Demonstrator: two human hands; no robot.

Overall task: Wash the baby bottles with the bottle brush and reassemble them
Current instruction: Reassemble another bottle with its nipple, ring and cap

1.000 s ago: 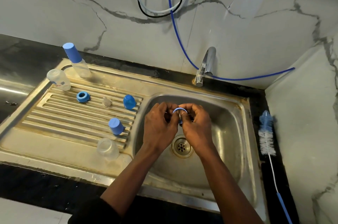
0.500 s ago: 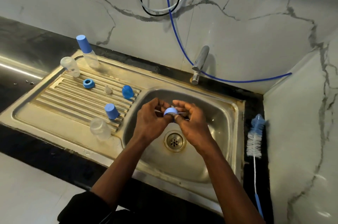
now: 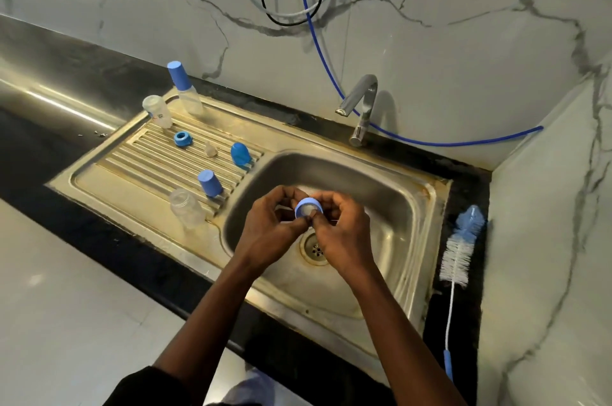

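Observation:
Over the sink basin (image 3: pixel 390 206), my left hand (image 3: pixel 268 226) and my right hand (image 3: pixel 341 226) both pinch a blue bottle collar ring (image 3: pixel 308 207) with a clear teat inside it. On the ribbed drainboard (image 3: pixel 149 163) lie a blue ring (image 3: pixel 182 139), a clear teat (image 3: pixel 210 149), two blue caps (image 3: pixel 240 153) (image 3: pixel 210 183), and two open clear bottles (image 3: pixel 187 207) (image 3: pixel 157 110). A capped bottle (image 3: pixel 184 87) stands at the back. The bottle brush (image 3: pixel 458 256) lies on the counter right of the sink.
The tap (image 3: pixel 359 107) stands behind the basin, with no water visible. A blue hose (image 3: pixel 430 140) and cables hang along the marble wall. Under my hands is the drain (image 3: pixel 313 248). A marble side wall closes off the right.
The view has shifted back and right. My hands stay together over the basin and have turned the blue ring so its open side faces me.

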